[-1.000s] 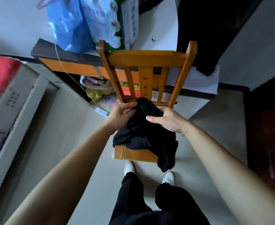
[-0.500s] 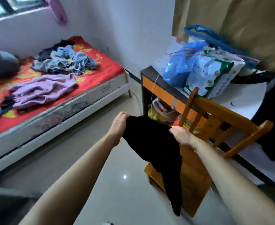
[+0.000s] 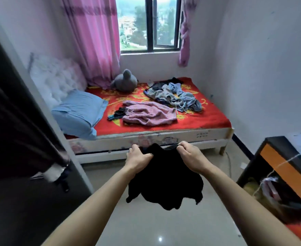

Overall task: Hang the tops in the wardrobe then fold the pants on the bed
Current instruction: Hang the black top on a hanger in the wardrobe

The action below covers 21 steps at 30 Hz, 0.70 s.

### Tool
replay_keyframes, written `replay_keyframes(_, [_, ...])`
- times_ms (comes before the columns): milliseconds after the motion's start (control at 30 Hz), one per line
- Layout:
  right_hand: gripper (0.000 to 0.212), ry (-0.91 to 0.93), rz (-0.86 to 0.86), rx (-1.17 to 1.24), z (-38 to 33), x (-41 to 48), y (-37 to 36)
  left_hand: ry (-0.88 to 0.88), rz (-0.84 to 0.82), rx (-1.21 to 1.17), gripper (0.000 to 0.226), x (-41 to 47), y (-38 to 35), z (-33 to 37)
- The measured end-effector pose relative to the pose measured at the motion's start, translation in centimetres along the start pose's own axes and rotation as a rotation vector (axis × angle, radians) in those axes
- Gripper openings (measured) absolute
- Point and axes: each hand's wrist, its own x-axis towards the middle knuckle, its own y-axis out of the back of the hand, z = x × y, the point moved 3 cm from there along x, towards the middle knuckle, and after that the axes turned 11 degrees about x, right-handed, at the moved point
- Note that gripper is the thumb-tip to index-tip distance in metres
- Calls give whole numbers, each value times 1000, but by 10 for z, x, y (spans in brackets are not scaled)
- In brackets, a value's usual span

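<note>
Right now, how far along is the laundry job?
Done: nothing folded; dark clothing hangs at far left. In hand: left hand and right hand grip a black garment before the bed. Left: pink knit garment and blue-grey clothes pile lie unfolded on it.

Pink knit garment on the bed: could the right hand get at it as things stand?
Probably not yet. The right hand and left hand both grip the black garment, short of the bed; the pink knit garment lies further in. Nothing blocks the way otherwise.
</note>
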Motion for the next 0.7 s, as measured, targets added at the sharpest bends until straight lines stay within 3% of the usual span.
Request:
replay_keyframes(100, [26,1,-1,74,-30,43,-53,31,134,-75,30,21,48,-58])
replay_keyframes(167, [23,20,-61,66,-46,67,-89,92,282,-96,15,28,77,-92])
replay_keyframes(300, [23,118,-245,33,-80,106,-163,241,496,-43,17,32,114,-156])
replay_keyframes(467, [32,191,-432,-22,-106,153,-240,337,558,-62,29,30,144,-222])
replay_keyframes(567, [32,254,-560,-6,-128,183,-280,388,500,-225,27,32,161,-246])
replay_keyframes(700, [28,373,-763,1,-165,214,-325,538,639,-472,14,22,184,-262])
